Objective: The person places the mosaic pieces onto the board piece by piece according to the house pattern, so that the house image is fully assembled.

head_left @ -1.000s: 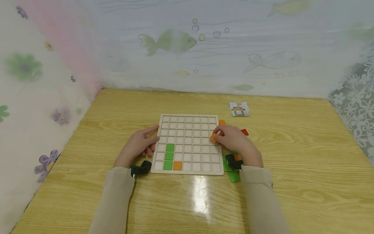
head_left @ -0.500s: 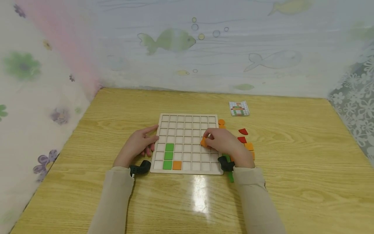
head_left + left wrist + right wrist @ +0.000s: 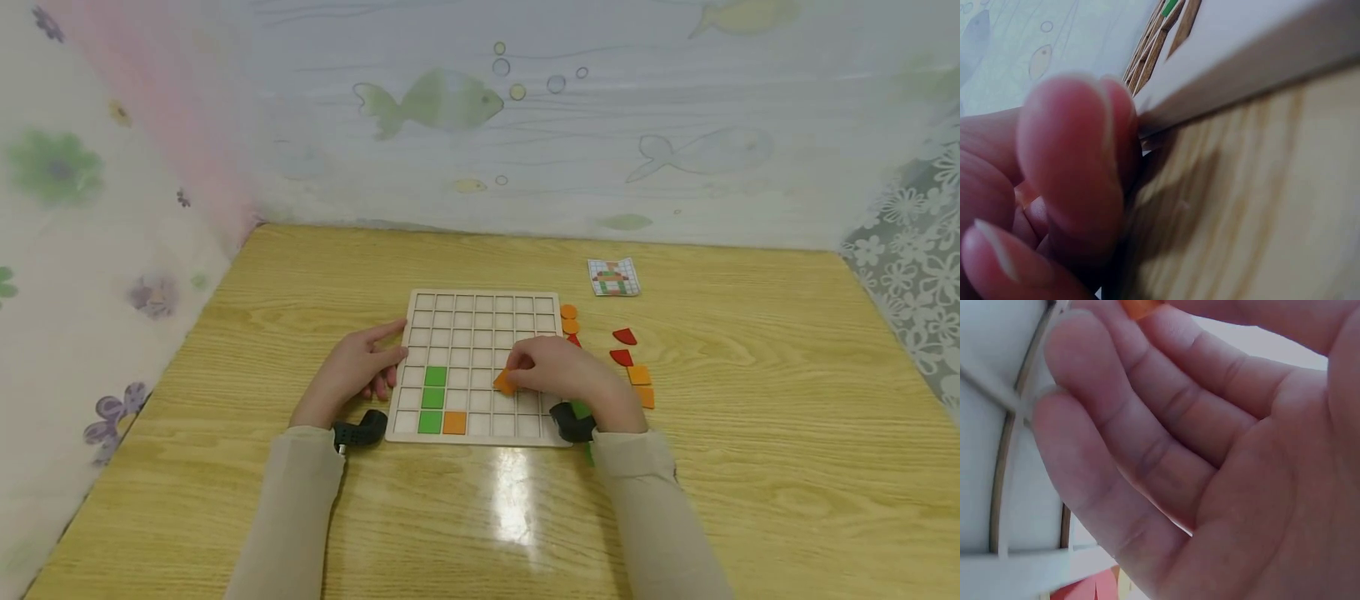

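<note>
A wooden grid board (image 3: 462, 337) lies flat on the table. Three green square tiles (image 3: 432, 398) fill cells in one column near its left side, and an orange square tile (image 3: 454, 422) sits in the bottom row beside them. My right hand (image 3: 573, 375) pinches another orange tile (image 3: 504, 382) over the board's right half; in the right wrist view only a bit of that orange tile (image 3: 1141, 307) shows at the top. At the board's left edge, my left hand (image 3: 351, 364) rests with index finger and thumb touching the rim. Its other fingers bend loosely below.
Orange round pieces (image 3: 570, 319) lie off the board's right edge. Farther right are red quarter-circle pieces (image 3: 622, 357) and orange squares (image 3: 640, 387). Green pieces (image 3: 582, 409) are partly hidden under my right wrist. A printed pattern card (image 3: 613, 277) lies behind them.
My right hand has carried the orange tile left and slightly nearer, from the board's right edge inward. This uncovers red and orange pieces on the right. The left hand stays put.
</note>
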A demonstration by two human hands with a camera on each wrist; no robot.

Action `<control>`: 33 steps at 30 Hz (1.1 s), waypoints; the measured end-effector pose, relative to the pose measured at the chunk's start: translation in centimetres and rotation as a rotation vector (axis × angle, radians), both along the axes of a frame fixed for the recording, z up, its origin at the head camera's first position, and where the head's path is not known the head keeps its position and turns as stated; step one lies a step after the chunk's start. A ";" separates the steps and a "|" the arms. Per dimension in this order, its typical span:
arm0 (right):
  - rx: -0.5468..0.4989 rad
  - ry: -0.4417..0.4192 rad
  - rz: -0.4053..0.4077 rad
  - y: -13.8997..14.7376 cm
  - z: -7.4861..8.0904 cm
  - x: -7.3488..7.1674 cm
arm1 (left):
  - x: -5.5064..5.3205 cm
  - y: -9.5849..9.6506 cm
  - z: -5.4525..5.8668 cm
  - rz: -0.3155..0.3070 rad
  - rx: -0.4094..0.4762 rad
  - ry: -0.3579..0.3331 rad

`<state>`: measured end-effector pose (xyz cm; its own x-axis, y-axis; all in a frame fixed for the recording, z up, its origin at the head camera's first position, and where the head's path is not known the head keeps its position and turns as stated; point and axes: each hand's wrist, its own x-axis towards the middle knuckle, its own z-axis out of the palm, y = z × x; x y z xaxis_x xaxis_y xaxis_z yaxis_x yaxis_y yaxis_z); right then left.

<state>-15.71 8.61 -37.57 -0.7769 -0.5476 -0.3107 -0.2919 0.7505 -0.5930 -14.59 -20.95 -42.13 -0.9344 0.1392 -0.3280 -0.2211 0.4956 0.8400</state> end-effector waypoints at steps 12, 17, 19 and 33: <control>-0.007 -0.040 0.103 -1.9 -0.1 0.9 | 0.1 0.0 0.2 0.009 -0.007 -0.025; 0.001 -0.027 0.133 -2.4 -0.2 1.2 | 0.1 0.0 0.2 0.006 -0.004 -0.021; 0.013 -0.026 0.144 -2.6 -0.2 1.3 | 0.1 0.0 0.2 0.006 -0.003 -0.022; 0.060 -0.025 0.198 -3.4 0.2 2.1 | 0.1 0.0 0.1 0.008 -0.002 -0.008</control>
<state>-13.62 5.17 -37.40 -0.6476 -0.6690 -0.3648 -0.4233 0.7139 -0.5579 -14.53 -20.99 -42.06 -0.9326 0.1313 -0.3361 -0.2320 0.4953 0.8372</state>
